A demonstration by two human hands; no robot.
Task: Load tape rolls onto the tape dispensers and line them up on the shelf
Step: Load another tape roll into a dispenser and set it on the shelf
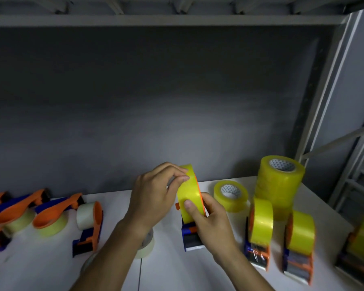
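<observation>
A person stands at a white shelf (118,278) with a grey back wall, both hands on a yellow tape roll (190,198) that stands on edge near the middle, seated on an orange and blue tape dispenser (190,236). The left hand (156,194) pinches the roll's top edge between thumb and forefinger, apparently picking at the tape's loose end. The right hand (213,225) curls around the roll's near side, thumb pressed on the tape face, steadying it.

To the right, three loaded dispensers (259,234) stand side by side in a row near the front edge, which suggests those are finished. Behind them sit a spare roll (230,195) lying flat and a tall stack of rolls (280,185).

To the left, several dispensers (51,215) with paler tape lie scattered and tipped over, seemingly not yet lined up. So the job looks roughly half done.

The far-right dispenser and the far-left ones are cut off by the frame. A pale roll (145,246) under the left wrist is mostly hidden. Whether the tape end is threaded through the cutter cannot be made out.
</observation>
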